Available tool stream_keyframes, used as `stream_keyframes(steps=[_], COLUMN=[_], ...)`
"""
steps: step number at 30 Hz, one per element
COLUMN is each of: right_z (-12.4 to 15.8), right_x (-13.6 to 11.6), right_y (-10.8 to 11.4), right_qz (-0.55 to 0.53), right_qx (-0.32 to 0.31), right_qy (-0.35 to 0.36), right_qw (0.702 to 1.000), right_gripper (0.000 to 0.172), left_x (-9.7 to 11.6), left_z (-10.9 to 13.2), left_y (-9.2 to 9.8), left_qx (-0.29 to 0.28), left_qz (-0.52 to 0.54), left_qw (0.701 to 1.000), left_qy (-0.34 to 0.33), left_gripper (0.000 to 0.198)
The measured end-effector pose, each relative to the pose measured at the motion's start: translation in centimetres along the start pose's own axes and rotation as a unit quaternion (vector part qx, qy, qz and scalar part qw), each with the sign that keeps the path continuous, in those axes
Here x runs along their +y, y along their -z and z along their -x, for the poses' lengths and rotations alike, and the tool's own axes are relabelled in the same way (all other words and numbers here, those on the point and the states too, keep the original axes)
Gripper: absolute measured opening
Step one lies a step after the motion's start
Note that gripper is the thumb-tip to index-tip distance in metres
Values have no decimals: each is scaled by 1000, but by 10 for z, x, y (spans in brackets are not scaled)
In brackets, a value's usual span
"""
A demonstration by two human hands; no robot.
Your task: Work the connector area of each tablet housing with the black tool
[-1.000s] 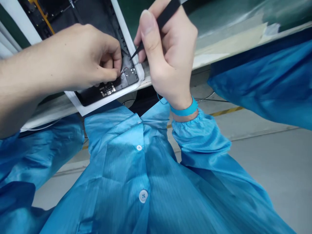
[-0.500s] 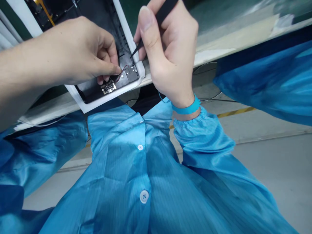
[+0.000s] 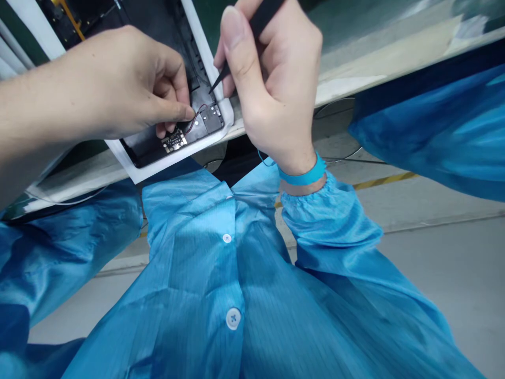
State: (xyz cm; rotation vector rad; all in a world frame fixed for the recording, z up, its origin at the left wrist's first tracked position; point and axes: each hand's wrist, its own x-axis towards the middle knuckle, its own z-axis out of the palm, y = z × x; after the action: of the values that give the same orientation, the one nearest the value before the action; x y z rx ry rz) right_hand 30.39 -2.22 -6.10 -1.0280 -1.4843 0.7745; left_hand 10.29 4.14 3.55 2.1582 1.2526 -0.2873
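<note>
An opened white-framed device (image 3: 165, 163) lies at the near edge of the bench, its black inside showing. My left hand (image 3: 118, 84) is closed in a pinch on a thin red-and-black wire (image 3: 197, 117) at the device's near right corner, beside a small circuit board (image 3: 173, 141). My right hand (image 3: 272, 79) is closed around black tweezers (image 3: 240, 47), held like a pen. Their tip points down into the device just above the wire. A blue wrist strap (image 3: 302, 176) circles my right wrist.
The green bench top (image 3: 374, 47) runs to the right, with a pale tape strip along its edge. My blue smock (image 3: 221, 295) fills the lower view. Another person's blue sleeve (image 3: 434, 131) hangs at the right. Grey floor with a yellow line (image 3: 379, 183) lies below.
My left fingers have slid a little toward me along the wire, uncovering more of it and the circuit board. The tweezers' tip has stayed near the same corner.
</note>
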Motion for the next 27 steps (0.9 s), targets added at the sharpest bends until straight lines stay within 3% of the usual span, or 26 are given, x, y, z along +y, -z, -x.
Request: stream_keyframes(steps=[5, 9, 13, 17, 20, 27], right_z=[1, 2, 3, 3, 2, 1], right_x=[1, -2, 0, 7, 9, 9], right_y=[-2, 0, -3, -3, -1, -3], right_qz=[1, 12, 69, 41, 26, 0], right_qx=[28, -14, 11, 8, 12, 13], right_qy=[9, -24, -27, 13, 25, 29], right_qw=[1000, 1000, 997, 999, 999, 999], right_gripper=[31, 39, 46, 39, 35, 43], left_x=[2, 6, 10, 22, 30, 40], left_z=[1, 1, -2, -5, -6, -11], left_y=[0, 1, 2, 1, 0, 1], left_qx=[8, 13, 13, -5, -5, -2], left_qz=[-3, -15, -32, -57, -88, -88], left_qw=[1000, 1000, 999, 993, 986, 986], left_qy=[-15, -2, 15, 100, 139, 145], left_gripper=[65, 71, 51, 19, 15, 21])
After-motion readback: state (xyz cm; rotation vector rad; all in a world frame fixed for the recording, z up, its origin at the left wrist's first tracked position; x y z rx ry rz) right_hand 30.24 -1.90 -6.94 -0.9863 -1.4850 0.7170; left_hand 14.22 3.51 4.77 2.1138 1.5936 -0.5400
